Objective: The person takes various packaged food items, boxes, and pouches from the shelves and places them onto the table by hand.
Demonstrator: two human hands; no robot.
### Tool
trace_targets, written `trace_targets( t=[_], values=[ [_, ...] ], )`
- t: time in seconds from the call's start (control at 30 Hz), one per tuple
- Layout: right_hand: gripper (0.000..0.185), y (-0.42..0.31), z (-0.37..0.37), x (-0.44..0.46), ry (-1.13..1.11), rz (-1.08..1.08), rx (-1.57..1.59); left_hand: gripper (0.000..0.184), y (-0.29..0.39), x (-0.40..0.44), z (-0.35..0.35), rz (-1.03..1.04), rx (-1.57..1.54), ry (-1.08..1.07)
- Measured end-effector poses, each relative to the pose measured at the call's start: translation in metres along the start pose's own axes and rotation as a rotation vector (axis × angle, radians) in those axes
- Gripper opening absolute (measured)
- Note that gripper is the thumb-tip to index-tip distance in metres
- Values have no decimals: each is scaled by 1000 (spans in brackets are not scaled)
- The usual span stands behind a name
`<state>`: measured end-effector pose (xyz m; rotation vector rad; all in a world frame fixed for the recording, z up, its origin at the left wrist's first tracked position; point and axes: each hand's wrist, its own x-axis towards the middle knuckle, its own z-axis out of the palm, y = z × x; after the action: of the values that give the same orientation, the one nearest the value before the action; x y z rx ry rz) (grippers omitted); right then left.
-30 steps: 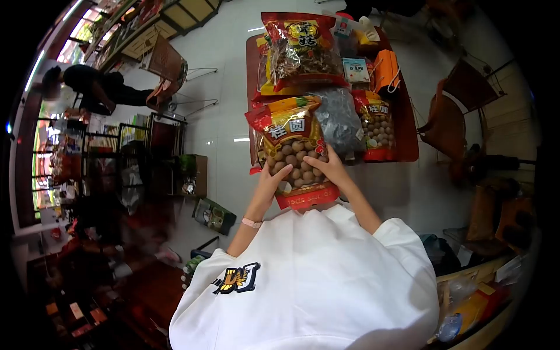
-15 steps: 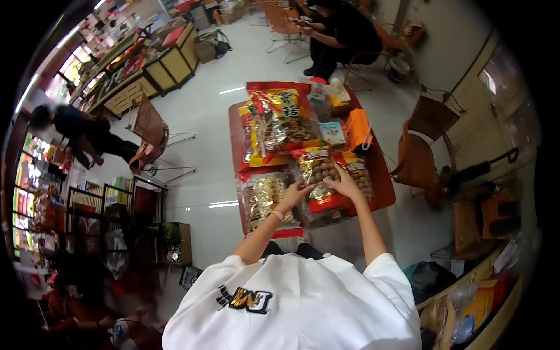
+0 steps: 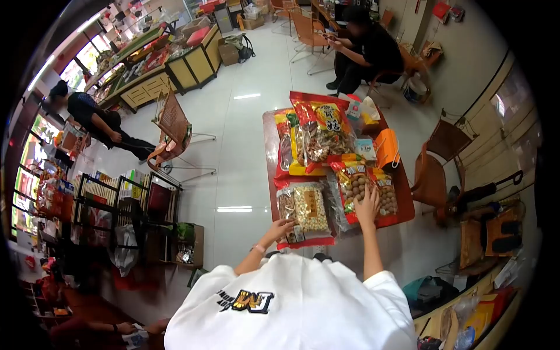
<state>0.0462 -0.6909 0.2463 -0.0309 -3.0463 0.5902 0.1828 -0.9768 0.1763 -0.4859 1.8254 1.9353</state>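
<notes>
My right hand (image 3: 367, 205) lies with spread fingers on a clear-and-red bag of round brown dried fruit (image 3: 352, 179). A second, similar bag (image 3: 386, 195) sits just right of it. At the near left of the red table (image 3: 402, 205), my left hand (image 3: 281, 230) touches the left edge of a packet of pale seeds (image 3: 310, 205), its fingers stretched out. Behind these lies a large red-and-yellow bag of dried mushrooms (image 3: 321, 137), on top of other yellow and red packets.
An orange bag (image 3: 387, 149) and a small light-blue box (image 3: 366, 149) stand at the table's right side. Wicker chairs (image 3: 431, 181) are to the right and left (image 3: 172, 131). One person (image 3: 370, 49) sits beyond the table; another (image 3: 105, 119) bends at the left.
My left hand has left the bag of round dried fruit and moved left to the pale seed packet. That bag now lies flatter under my right hand. The view has shifted left.
</notes>
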Motion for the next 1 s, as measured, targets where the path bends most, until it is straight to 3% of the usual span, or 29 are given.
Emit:
trace_targets(
  t=[0.13,0.23,0.33,0.37,0.43,0.47,0.53,0.67,0.7,0.73,0.77,0.83,1.0],
  values=[
    [47,-7,17,-44,196,-58,92,36,-44,-24,-79,-120,-117,333],
    [45,-12,39,-80,283,-45,-52,32,-67,-39,-113,-174,-119,454],
    [49,-18,60,-131,483,-62,-72,32,-98,-36,-132,-311,65,406],
    [50,-19,66,-147,445,-16,-77,32,-106,-25,-133,-331,91,371],
    [51,-12,73,-192,352,80,-91,32,-130,-18,-128,-312,472,74],
    [53,-3,80,-214,309,140,-88,32,-131,-15,-119,-327,500,25],
    [55,14,87,-260,160,327,-134,34,-118,-4,-88,-105,954,-327],
    [58,69,111,-367,-186,797,-290,33,-102,20,-14,33,1347,-799],
    [58,79,113,-386,-169,834,-287,32,-75,6,6,157,1224,-934],
    [56,89,113,-405,-257,1002,-322,32,-96,17,19,174,1237,-968],
    [55,99,108,-418,-348,1170,-353,31,-122,29,34,211,1271,-1141],
    [53,124,106,-438,-257,1263,-334,29,-159,44,66,244,1247,-1397],
    [44,148,96,-466,92,1380,-313,28,-153,66,137,23,1018,-1395]
  ],
)
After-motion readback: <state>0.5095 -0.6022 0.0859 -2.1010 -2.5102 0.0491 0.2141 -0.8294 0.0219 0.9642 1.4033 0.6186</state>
